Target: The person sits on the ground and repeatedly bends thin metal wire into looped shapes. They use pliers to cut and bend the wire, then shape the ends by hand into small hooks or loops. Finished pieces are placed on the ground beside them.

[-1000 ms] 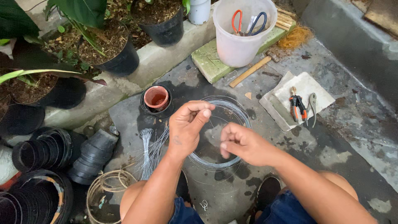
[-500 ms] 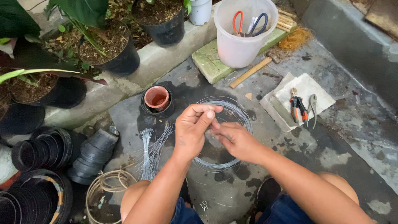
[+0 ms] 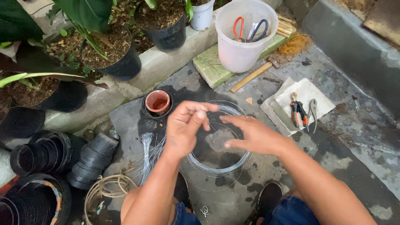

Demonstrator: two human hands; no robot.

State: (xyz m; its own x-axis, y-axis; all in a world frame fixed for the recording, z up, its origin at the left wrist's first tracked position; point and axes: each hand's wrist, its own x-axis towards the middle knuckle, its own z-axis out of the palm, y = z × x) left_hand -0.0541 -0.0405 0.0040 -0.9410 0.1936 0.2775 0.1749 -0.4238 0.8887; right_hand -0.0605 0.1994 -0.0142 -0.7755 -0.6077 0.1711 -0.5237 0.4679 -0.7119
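Observation:
A coil of thin silvery wire (image 3: 217,167) lies on the wet concrete in front of my knees. My left hand (image 3: 185,129) hovers over its left side, thumb and fingertips pinched together at the coil's far rim. They seem to grip a strand, though the strand itself is too thin to make out. My right hand (image 3: 252,135) is over the coil's right side, palm turned left, fingers spread and holding nothing. A small gap separates the two hands.
A terracotta pot (image 3: 157,101) sits in a black pot beyond the coil. Cut wire lengths (image 3: 146,152), stacked black pots (image 3: 93,160) and a rope coil (image 3: 109,187) lie left. Pliers (image 3: 301,113) rest on a white slab right. A white bucket (image 3: 243,46) holds scissors.
Half a second ago both hands met at the coil's far rim. They have since parted: my right hand has drawn back to the right and spread its fingers, while the left stays pinched.

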